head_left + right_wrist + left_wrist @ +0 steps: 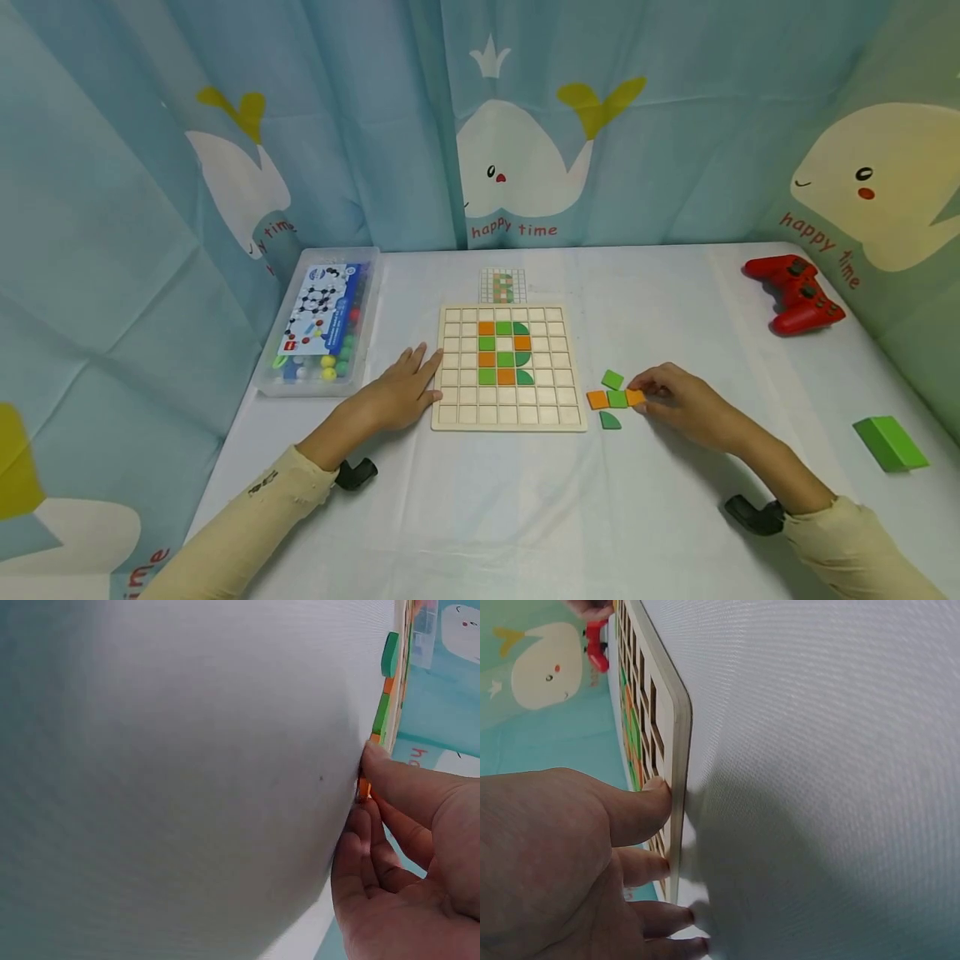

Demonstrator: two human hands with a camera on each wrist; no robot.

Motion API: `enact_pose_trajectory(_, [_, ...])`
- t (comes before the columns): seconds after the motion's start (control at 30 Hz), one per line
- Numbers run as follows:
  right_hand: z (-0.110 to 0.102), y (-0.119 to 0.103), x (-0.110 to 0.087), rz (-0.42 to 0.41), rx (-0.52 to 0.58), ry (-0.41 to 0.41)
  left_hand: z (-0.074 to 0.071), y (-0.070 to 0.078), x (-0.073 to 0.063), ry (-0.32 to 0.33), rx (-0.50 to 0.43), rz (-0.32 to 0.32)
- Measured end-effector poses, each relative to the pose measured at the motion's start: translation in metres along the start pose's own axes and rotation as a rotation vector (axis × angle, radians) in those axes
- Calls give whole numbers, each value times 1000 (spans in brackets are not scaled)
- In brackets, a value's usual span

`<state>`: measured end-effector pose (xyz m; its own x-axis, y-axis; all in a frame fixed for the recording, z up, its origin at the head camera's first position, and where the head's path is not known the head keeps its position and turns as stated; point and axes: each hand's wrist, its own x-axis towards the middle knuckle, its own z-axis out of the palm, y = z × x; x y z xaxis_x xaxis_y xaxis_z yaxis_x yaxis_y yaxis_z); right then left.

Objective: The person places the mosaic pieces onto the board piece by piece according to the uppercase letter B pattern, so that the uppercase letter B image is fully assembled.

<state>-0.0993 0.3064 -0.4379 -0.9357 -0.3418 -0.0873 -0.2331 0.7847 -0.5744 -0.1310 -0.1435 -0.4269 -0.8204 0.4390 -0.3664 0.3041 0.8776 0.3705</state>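
A pale wooden grid board [510,409] lies mid-table, with orange and green squares and dark green quarter-round tiles set in its cells. My left hand [397,393] rests at the board's left edge, thumb and fingertips touching the rim; the left wrist view shows the thumb [646,810] on that edge. Right of the board, my right hand [693,408] pinches an orange square tile [636,397] by its sides. This tile lies at the end of a row with a green square [617,399] and another orange square [597,400]. A green square [612,380] lies above, a quarter-round tile [610,421] below.
Behind the board lies a small printed pattern card [489,285]. A clear plastic box [367,333] of coloured balls stands at the left. To the right are a red game controller [798,296] and a green block [890,443]. A curtain [405,125] hangs behind the table.
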Motion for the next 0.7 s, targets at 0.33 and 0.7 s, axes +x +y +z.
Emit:
enact_pose_trajectory(0.33, [-5, -20, 23, -19, 8, 54, 0, 0, 1, 5, 1, -2])
enact_pose_trajectory(0.7, [30, -82, 61, -103, 90, -38, 0, -2, 1, -1, -3, 3])
